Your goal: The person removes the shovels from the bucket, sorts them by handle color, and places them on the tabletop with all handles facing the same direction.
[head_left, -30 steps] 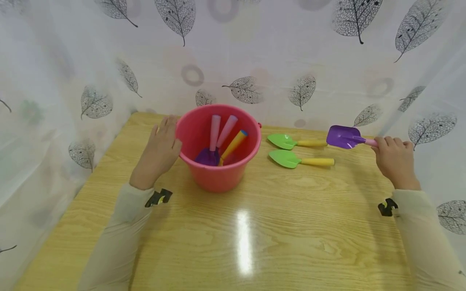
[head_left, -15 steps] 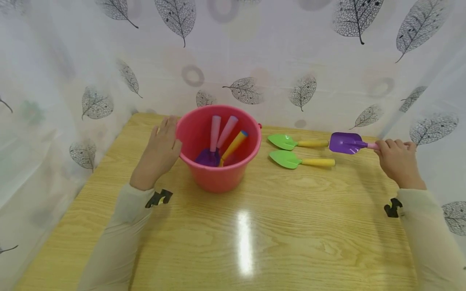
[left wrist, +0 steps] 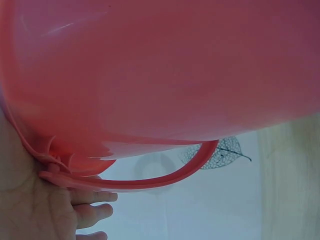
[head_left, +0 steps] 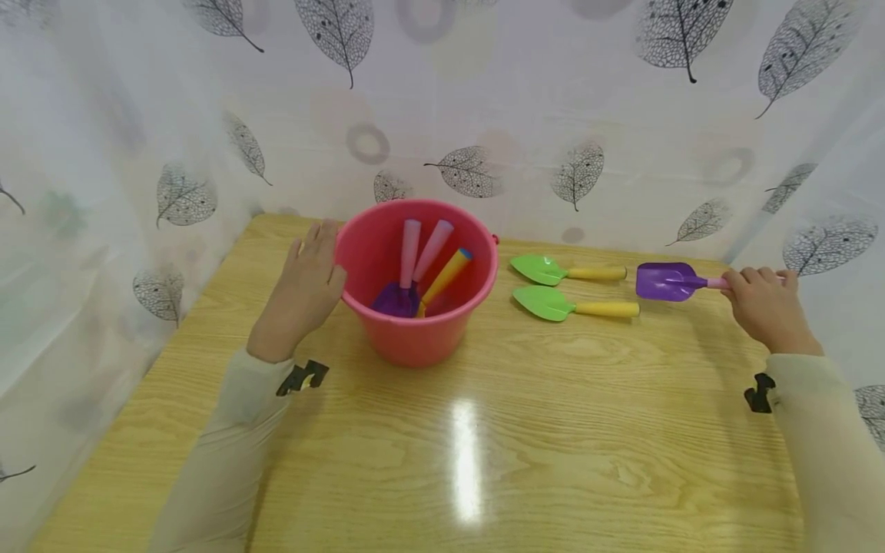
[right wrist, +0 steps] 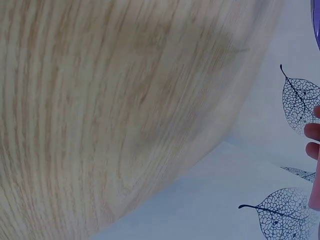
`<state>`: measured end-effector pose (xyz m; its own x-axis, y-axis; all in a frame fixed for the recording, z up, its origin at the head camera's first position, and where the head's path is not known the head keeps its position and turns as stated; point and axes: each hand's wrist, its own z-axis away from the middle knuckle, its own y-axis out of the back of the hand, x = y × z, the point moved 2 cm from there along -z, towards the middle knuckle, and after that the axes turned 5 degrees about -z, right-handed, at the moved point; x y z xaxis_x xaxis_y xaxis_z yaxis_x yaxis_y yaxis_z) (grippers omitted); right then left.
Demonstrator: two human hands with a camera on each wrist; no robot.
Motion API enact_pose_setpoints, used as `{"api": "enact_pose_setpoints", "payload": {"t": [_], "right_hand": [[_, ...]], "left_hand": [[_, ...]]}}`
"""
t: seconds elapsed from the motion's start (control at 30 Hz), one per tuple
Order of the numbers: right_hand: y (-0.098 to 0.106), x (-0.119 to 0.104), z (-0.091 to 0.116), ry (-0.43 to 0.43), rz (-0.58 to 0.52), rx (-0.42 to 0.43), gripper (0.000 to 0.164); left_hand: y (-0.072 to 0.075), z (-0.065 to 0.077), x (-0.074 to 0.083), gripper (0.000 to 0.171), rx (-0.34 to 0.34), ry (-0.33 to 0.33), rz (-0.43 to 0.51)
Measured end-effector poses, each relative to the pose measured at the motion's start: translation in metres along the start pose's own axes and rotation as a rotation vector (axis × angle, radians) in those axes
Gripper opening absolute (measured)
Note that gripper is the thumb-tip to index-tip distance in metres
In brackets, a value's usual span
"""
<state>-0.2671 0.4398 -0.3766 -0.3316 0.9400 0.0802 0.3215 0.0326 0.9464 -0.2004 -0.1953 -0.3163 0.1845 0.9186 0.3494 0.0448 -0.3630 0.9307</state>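
Note:
My left hand (head_left: 304, 288) lies flat against the left wall of a red bucket (head_left: 415, 338), fingers straight. In the left wrist view the bucket (left wrist: 160, 70) fills the frame, with my palm (left wrist: 30, 200) against it by its hanging handle. Inside stand two pink-handled purple shovels (head_left: 409, 253) and a yellow-handled tool (head_left: 445, 275). My right hand (head_left: 764, 303) grips the pink handle of a purple shovel (head_left: 667, 281), whose blade lies low on the table at the far right. Two green shovels (head_left: 546, 269) (head_left: 549, 302) with yellow handles lie between bucket and purple shovel.
The wooden table (head_left: 484, 430) is walled at the back and both sides by a white curtain with leaf prints (head_left: 463, 169). The right wrist view shows table grain (right wrist: 100, 100), curtain and my fingertips (right wrist: 312, 140) at the right edge.
My right hand has moved right and down with the purple shovel, bringing its blade from above the table down to the surface. The left hand and bucket have stayed put.

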Motion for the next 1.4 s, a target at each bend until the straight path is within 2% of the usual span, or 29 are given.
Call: {"api": "enact_pose_setpoints", "payload": {"t": [0.47, 0.93, 1.17, 1.4], "right_hand": [[-0.008, 0.013, 0.004, -0.002, 0.021, -0.106, 0.010], [-0.016, 0.020, 0.001, -0.011, 0.020, -0.229, 0.023], [-0.017, 0.019, -0.001, -0.010, 0.030, -0.253, 0.031], [-0.022, 0.019, -0.003, -0.032, 0.028, -0.238, 0.024]], "left_hand": [[0.000, -0.001, 0.001, 0.061, 0.005, 0.002, 0.002], [0.001, -0.001, 0.001, 0.061, 0.006, 0.001, 0.005], [0.001, -0.001, 0.001, 0.062, -0.001, 0.008, 0.006], [0.000, -0.001, 0.001, 0.061, 0.012, 0.001, 0.001]]}}
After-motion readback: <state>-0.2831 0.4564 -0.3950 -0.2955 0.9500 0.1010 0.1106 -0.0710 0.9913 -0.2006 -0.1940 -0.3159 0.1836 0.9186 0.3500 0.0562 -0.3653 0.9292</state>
